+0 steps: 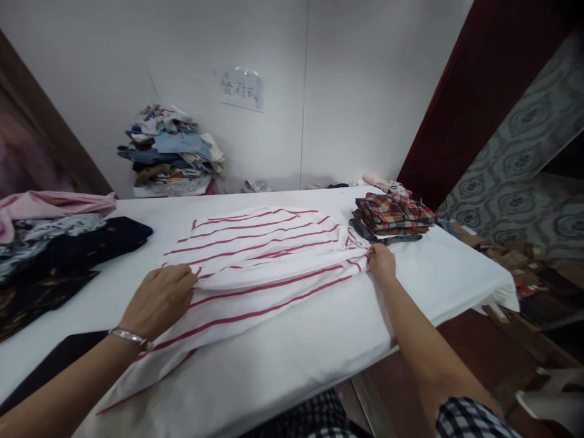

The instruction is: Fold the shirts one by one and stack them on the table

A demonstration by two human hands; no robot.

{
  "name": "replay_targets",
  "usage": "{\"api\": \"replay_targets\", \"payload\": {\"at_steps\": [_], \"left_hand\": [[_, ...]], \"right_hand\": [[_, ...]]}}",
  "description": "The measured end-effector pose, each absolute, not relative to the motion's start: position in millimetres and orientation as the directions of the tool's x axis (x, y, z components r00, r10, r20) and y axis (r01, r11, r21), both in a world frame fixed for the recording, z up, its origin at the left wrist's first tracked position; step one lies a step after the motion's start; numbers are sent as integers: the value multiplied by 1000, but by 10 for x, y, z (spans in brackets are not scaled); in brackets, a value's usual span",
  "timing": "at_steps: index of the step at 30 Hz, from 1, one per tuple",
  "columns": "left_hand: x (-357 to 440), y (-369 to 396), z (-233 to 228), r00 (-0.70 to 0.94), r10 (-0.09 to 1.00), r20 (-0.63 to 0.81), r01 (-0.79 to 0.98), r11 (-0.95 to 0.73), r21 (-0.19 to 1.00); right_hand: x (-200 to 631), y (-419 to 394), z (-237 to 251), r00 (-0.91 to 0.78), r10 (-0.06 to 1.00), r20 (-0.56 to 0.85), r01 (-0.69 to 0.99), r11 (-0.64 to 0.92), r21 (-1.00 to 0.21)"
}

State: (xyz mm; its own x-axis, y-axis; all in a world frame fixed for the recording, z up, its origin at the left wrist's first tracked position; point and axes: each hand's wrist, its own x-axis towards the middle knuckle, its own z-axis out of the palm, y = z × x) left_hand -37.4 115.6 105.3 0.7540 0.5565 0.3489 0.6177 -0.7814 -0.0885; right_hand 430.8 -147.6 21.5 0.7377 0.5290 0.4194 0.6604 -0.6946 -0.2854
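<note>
Two hands on one shirt [260, 261], white with red stripes, lying flat mid-table and reaching the near edge. Left hand [157, 301], bracelet on the wrist, is curled, pinching the folded edge on the shirt's left side. Right hand [381, 261] pinches the fold's right end, close to the plaid stack [392, 216] at the table's [292, 359] far right corner. The shirt looks light, soft and limp, likely to sag; best gripped at the fold ends. The wall note [241, 89] is handwritten but too blurred to read. No brand visible.
</note>
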Motion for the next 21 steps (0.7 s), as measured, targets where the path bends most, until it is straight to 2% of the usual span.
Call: {"api": "replay_targets", "payload": {"at_steps": [5, 10, 14, 19, 21], "left_hand": [[-544, 973, 1060, 737, 477, 479, 564, -824, -47], [-770, 689, 657, 836, 497, 233, 490, -867, 95], [-854, 616, 540, 805, 556, 210, 548, -831, 100], [-931, 646, 501, 785, 576, 228, 558, -817, 144], [-1020, 696, 380, 783, 573, 241, 547, -819, 171]], "right_hand": [[4314, -1494, 208, 765, 485, 424, 631, -699, -338], [4331, -1519, 187, 781, 506, 366, 619, -708, -341], [4320, -1516, 162, 773, 514, 371, 630, -690, -356], [4355, -1560, 168, 836, 419, 355, 546, -567, -616], [4405, -1637, 195, 878, 340, 338, 479, -582, -657]]}}
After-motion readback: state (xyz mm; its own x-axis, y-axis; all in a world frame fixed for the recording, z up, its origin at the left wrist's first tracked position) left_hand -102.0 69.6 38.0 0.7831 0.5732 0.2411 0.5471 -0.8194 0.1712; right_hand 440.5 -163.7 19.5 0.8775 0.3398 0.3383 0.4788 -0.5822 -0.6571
